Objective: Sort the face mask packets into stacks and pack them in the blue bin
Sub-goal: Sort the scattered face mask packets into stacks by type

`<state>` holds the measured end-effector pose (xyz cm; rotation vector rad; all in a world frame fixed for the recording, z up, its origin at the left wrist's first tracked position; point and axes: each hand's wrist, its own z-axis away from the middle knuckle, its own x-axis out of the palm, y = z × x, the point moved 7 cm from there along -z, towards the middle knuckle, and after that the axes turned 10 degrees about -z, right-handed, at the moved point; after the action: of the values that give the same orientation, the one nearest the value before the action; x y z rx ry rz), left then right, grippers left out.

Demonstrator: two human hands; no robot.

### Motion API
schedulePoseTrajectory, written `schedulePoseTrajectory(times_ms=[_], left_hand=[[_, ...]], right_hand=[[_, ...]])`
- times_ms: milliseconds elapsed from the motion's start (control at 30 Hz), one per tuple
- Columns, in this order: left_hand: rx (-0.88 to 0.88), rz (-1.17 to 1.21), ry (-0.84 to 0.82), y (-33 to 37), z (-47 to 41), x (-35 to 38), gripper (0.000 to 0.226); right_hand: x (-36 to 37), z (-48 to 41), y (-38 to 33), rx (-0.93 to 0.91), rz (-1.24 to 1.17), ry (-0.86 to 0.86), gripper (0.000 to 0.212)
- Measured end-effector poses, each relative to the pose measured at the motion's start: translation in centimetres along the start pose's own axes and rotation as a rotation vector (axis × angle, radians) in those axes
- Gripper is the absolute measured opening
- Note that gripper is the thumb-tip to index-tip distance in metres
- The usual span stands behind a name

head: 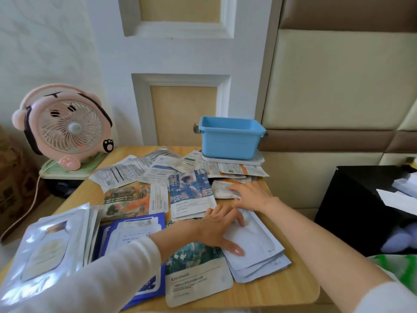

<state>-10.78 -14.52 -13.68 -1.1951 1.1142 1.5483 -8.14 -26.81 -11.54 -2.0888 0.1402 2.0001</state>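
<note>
Face mask packets lie scattered over a small wooden table point(293, 290). My left hand point(220, 227) rests flat, fingers straight, on a stack of pale blue-white packets point(255, 251) at the front right. Farther back, my right hand point(250, 194) lies over a white and orange packet point(222, 189); whether it grips the packet is hidden. A silver stack point(49, 249) sits at the front left, next to blue-edged packets point(135, 229). A green Kissmwah packet point(196, 274) lies in front. The blue bin point(230, 136) stands at the back right on a white lid, nothing visible inside it.
A pink desk fan point(65, 127) stands on a green base at the back left, its cord hanging down. A black box point(361, 211) with white papers sits right of the table. Behind the table are a white panelled door and a padded wall.
</note>
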Motion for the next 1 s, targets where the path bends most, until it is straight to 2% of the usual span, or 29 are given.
schedulePoseTrajectory(times_ms=[100, 233, 300, 367, 433, 467, 533, 633, 733, 800, 867, 1000], left_hand=[[-0.017, 0.01, 0.023, -0.1, 0.0, 0.0, 0.058], [0.023, 0.073, 0.059, 0.0, 0.6, -1.0, 0.053], [0.002, 0.241, 0.232, -0.9, 1.1, -3.6, 0.044], [-0.166, 0.396, 0.558, -3.5, 2.2, -7.6, 0.04], [-0.33, 0.448, 0.797, -5.6, 3.4, -11.0, 0.05], [-0.366, 0.478, 0.83, -6.2, 3.5, -12.2, 0.058], [-0.359, 0.605, 0.761, -6.8, 3.0, -13.6, 0.058], [-0.31, 0.786, 0.636, -7.1, 3.2, -14.3, 0.024], [-0.377, 0.874, 0.636, -8.9, 4.7, -14.2, 0.012], [-0.461, 0.971, 0.654, -10.8, 6.5, -13.8, 0.006], [-0.606, 1.066, 0.714, -14.2, 9.3, -13.3, 0.005], [-0.791, 1.227, 0.734, -20.9, 15.0, -11.6, 0.006]], right_hand=[[-0.5, 0.3, -1.0, -0.039, 0.11, 0.066, 0.043], [-3.1, 1.1, -0.1, -0.002, -0.035, 0.16, 0.02], [-5.8, 1.6, 0.8, -0.01, -0.123, 0.309, 0.02], [-8.8, 2.4, 1.5, -0.057, -0.34, 0.44, 0.016], [-11.6, 2.7, 1.5, -0.102, -0.589, 0.497, 0.012], [-12.9, 2.8, 1.4, -0.102, -0.669, 0.52, 0.011], [-14.8, 2.6, 0.9, -0.092, -0.82, 0.526, 0.008], [-16.0, 1.8, -0.4, -0.116, -1.046, 0.522, 0.021], [-15.1, 0.2, -1.4, -0.089, -1.075, 0.451, 0.024], [-13.0, -1.2, -1.5, -0.041, -0.999, 0.339, 0.018], [-10.2, -2.8, -0.1, 0.022, -0.825, 0.3, 0.017], [-3.5, -5.3, 2.8, 0.13, -0.534, 0.179, 0.036]])
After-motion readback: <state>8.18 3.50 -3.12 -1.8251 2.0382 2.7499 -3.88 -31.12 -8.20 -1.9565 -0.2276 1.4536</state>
